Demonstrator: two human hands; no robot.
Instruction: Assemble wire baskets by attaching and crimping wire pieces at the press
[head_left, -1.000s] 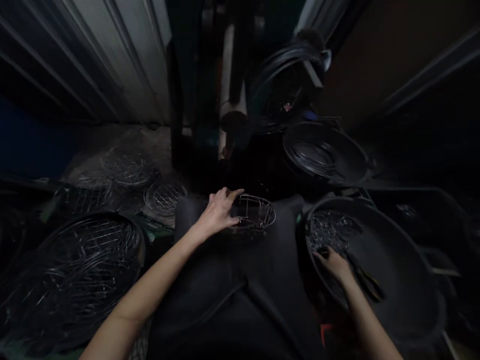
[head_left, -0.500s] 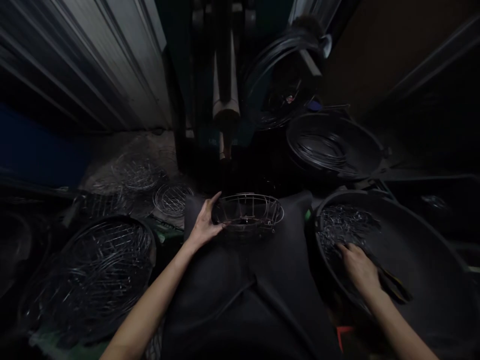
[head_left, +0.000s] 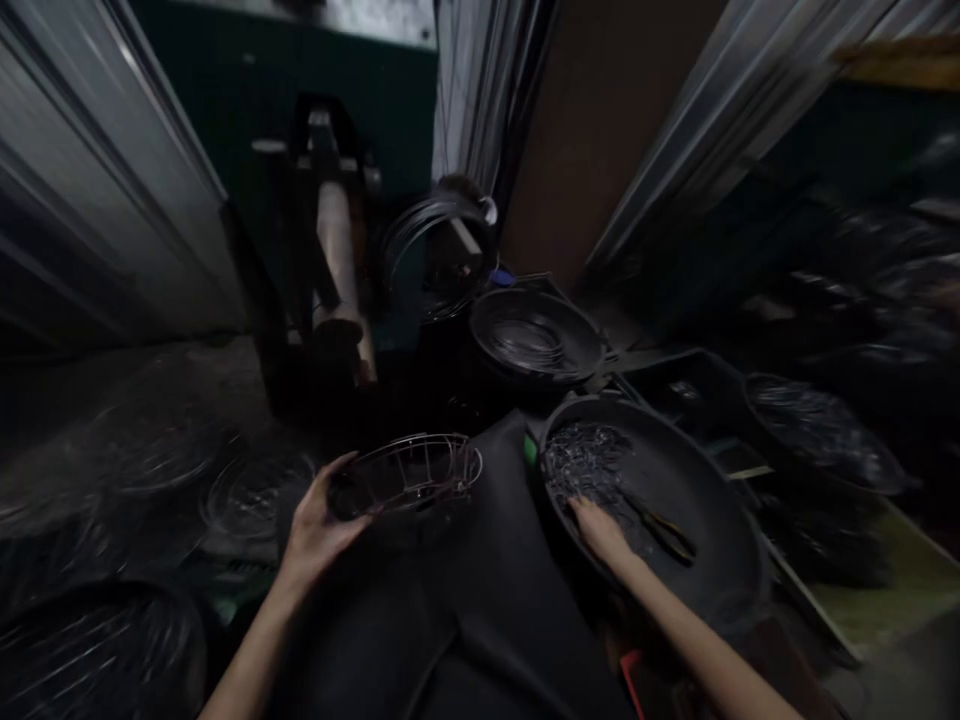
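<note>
Gripping wire basket (head_left: pixel 409 475) by its left rim at frame centre with left hand (head_left: pixel 319 530); reaching with right hand (head_left: pixel 600 530), grip unclear, among wire pieces (head_left: pixel 585 460) in basin (head_left: pixel 720 590), lower right. Likely needs one piece pinched out cleanly.

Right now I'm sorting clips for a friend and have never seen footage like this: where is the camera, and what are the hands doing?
No machine here: these are a person's two bare hands, filmed by a camera on their head that looks down. The left hand holds a small wire basket by its rim, above a dark cloth. The right hand reaches into a black tub of small wire pieces, beside pliers. Blurred wire grids lie to the left.
</note>
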